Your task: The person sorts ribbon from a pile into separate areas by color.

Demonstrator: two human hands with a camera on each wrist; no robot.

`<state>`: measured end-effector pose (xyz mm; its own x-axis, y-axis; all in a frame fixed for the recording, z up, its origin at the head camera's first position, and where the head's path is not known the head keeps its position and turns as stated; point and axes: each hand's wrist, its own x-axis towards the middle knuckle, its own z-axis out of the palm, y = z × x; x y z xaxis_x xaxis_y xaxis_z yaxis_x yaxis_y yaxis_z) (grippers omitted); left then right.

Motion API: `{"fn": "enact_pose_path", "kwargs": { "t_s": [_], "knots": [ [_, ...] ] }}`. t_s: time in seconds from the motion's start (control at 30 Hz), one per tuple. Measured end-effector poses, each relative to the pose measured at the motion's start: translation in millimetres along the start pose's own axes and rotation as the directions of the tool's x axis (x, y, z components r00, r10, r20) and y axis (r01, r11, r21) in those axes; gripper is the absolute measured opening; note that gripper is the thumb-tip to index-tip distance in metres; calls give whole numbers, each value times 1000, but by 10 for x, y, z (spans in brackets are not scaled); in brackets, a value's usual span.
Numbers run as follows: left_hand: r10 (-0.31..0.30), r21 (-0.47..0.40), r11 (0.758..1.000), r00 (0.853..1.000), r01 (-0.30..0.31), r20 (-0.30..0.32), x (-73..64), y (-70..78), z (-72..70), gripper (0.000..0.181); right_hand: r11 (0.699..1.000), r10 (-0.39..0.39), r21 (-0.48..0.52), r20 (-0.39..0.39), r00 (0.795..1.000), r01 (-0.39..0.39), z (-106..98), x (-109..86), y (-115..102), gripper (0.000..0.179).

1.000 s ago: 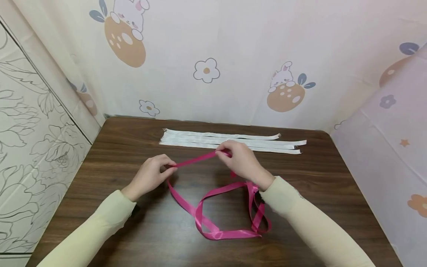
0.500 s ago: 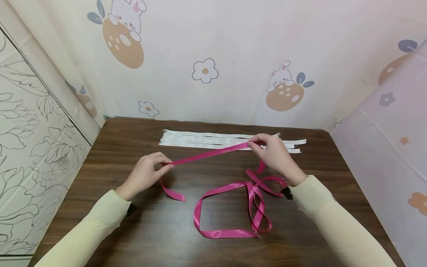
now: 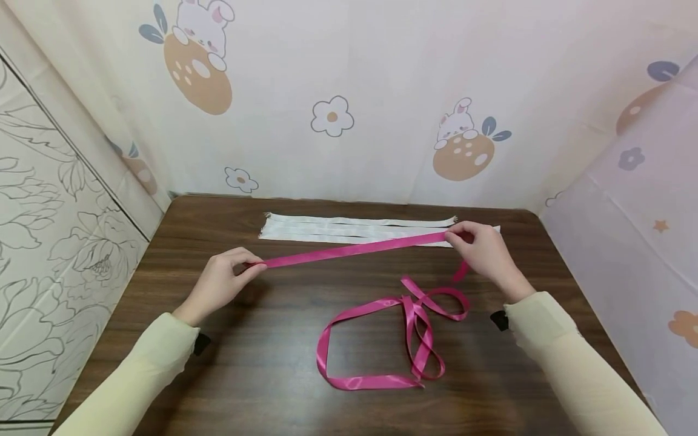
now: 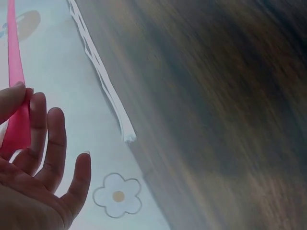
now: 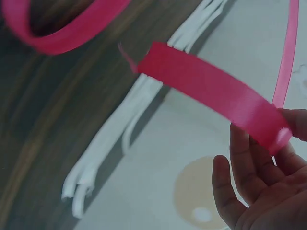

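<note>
A pink satin ribbon (image 3: 354, 249) is stretched in a straight line between the two hands, above the table. My left hand (image 3: 220, 280) pinches it near one end between thumb and forefinger; a short end lies inside the palm in the left wrist view. My right hand (image 3: 485, 254) pinches the other side, and a loose tail (image 5: 206, 86) hangs from those fingers. More pink ribbon (image 3: 376, 381) lies in loops on the table below. Several white ribbon strips (image 3: 327, 229) lie side by side at the back, partly covered by the stretched ribbon and the right hand.
The dark wood table (image 3: 245, 375) ends at the back against a light curtain (image 3: 382, 121) printed with rabbits and flowers. A panel with line-drawn flowers (image 3: 60, 242) stands on the left, and another printed cloth (image 3: 643, 242) hangs on the right.
My right hand has moved to the right along the ribbon and my left hand slightly left, so the stretched length has grown. The tail below my left hand has drawn up off the table.
</note>
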<state>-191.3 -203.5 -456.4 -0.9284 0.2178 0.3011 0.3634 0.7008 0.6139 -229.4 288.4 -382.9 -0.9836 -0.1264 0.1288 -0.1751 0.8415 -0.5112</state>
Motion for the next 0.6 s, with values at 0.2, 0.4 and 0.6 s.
{"fn": "enact_pose_path", "kwargs": {
  "t_s": [0.2, 0.4, 0.6],
  "knots": [
    [-61, -16, 998, 998, 61, -22, 9, -109, -31, 6, 999, 36, -22, 24, 999, -35, 35, -16, 193, 28],
    [-152, -44, 987, 988, 152, 6, 25, -183, -67, 14, 997, 61, -43, 53, 997, -59, 78, -6, 326, 30],
    [-228, -68, 971, 973, 230, 38, 75, -268, -58, 25, 995, 87, -48, 83, 993, -83, 110, 28, 447, 27]
  ]
}}
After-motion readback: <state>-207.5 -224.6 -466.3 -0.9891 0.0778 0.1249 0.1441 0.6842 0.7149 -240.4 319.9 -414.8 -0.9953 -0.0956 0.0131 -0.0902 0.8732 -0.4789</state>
